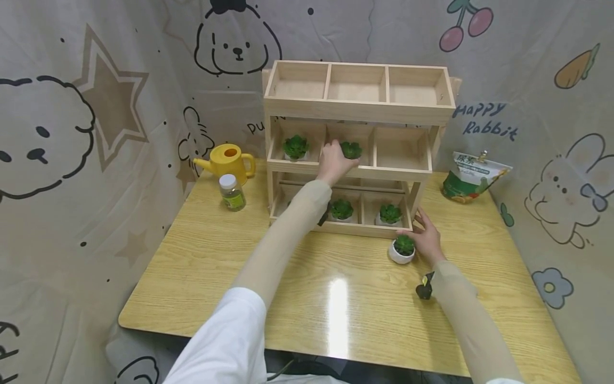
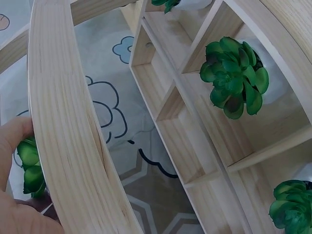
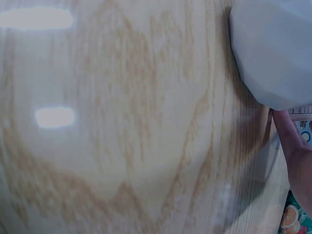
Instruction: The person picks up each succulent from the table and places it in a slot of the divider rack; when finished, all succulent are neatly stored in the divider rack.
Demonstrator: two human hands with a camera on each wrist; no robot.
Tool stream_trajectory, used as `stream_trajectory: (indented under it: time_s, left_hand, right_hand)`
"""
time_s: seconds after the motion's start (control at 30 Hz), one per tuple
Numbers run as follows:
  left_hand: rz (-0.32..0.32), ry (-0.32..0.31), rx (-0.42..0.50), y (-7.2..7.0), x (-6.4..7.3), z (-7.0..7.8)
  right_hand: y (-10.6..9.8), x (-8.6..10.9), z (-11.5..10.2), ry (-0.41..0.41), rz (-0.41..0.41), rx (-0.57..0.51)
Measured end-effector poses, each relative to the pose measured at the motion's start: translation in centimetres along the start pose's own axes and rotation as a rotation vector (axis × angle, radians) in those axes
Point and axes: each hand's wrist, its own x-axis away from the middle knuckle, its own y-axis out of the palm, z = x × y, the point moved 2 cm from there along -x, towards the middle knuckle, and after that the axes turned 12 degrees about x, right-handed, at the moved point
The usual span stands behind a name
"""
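Observation:
My left hand (image 1: 333, 162) grips a small potted succulent (image 1: 351, 150) in the centre compartment of the wooden rack's middle tier. In the left wrist view its thumb and fingers are at both sides of the green leaves (image 2: 32, 168), and the front board hides most of the pot. On the table, by the rack's lower right corner, stands another succulent in a white faceted pot (image 1: 401, 252). My right hand (image 1: 428, 239) is right beside this pot, fingers extended toward the rack. One straight finger (image 3: 287, 131) shows at the pot's edge in the right wrist view.
The three-tier wooden rack (image 1: 360, 110) holds a succulent (image 1: 295, 146) at middle left and others (image 1: 342, 209) on the bottom tier. A yellow watering can (image 1: 229, 161) and a white-capped jar (image 1: 232, 193) stand left, a clipped bag (image 1: 472, 178) right.

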Motion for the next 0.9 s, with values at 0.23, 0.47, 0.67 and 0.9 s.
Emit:
stream_trajectory:
  time_s: [0.23,0.47,0.67,0.9]
  left_hand:
    - [0.004,-0.005,0.012,0.1,0.0,-0.2]
    - [0.006,0.028,0.065,0.3,0.0,-0.7]
    - [-0.019,0.052,0.197,0.1,0.2,-1.2]
    - [0.019,0.138,0.293,-0.6,0.7,-1.7]
  right_hand:
    - [0.0,0.0,0.0,0.001,-0.003,0.001]
    - [0.0,0.2,-0.1,0.005,-0.001,0.011]
    - [0.0,0.2,-0.2,0.012,-0.007,0.022]
    - [0.1,0.0,0.1,0.011,0.001,0.016]
